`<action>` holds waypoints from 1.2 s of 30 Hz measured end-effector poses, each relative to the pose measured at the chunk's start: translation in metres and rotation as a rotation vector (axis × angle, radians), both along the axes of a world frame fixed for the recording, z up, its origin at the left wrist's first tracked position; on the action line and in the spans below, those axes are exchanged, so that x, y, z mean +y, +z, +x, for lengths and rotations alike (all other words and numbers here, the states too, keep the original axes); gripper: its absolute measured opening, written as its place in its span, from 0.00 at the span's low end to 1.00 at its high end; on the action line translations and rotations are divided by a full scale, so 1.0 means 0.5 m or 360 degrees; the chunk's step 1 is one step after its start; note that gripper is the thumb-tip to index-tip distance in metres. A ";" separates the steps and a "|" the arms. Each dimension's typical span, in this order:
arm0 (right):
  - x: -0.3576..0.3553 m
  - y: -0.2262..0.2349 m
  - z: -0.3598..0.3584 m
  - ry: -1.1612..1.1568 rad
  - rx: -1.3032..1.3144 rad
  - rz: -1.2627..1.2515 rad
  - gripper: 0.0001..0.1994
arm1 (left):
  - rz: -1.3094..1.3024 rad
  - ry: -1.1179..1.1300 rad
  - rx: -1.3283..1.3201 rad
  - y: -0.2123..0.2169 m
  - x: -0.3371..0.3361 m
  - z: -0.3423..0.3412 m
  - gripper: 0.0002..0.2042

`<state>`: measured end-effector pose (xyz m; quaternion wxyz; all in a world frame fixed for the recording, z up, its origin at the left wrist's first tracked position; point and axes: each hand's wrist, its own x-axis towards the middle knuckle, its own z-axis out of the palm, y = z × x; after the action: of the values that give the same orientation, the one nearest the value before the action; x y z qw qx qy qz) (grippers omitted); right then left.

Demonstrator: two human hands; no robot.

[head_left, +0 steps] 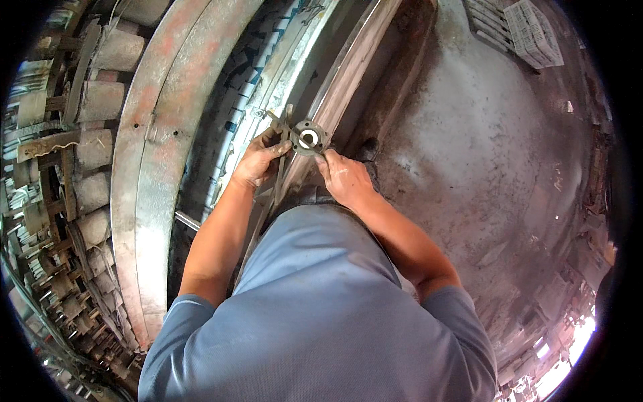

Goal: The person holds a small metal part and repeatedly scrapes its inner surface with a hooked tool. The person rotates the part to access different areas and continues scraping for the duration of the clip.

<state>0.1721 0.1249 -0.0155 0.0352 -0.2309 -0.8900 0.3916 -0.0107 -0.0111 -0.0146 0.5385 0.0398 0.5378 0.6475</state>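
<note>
A round grey metal flange (299, 131) with bolt holes is held up in front of me. A white ring (315, 143) shows in its middle around a dark centre. My left hand (258, 159) is closed at the flange's left side, with thumb and fingers on a thin metal bracket (280, 179) joined or pressed to it; I cannot tell which. On the lower right rim, the fingertips of my right hand (348, 179) pinch the flange's edge.
A long metal rail (355, 67) runs behind the hands. Further left are a pale conveyor-like strip (284, 74) and a wide curved metal panel (161, 120). Stacked machine blocks (94, 147) line the far left. Grey floor (469, 154) lies right, with a white plastic crate (534, 33) at the back.
</note>
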 end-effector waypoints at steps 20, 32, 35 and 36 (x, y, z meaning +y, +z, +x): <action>-0.008 -0.014 0.002 -0.0021 -0.0017 0.0018 0.11 | -0.0015 0.0012 -0.0012 0.016 0.013 0.001 0.23; -0.016 0.019 0.002 -0.0047 0.0070 -0.0117 0.14 | -0.0081 0.0049 -0.0071 0.007 0.003 0.002 0.25; -0.001 0.010 -0.003 -0.0076 0.0394 -0.0021 0.14 | -0.0038 0.0027 0.0039 0.007 -0.001 0.003 0.23; -0.004 0.009 0.007 -0.0073 0.0427 -0.0022 0.14 | 0.0030 0.0028 0.0003 -0.001 -0.002 0.002 0.23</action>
<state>0.1754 0.1230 -0.0111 0.1612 -0.1971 -0.8691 0.4241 -0.0095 -0.0119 -0.0150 0.5319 0.0406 0.5326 0.6571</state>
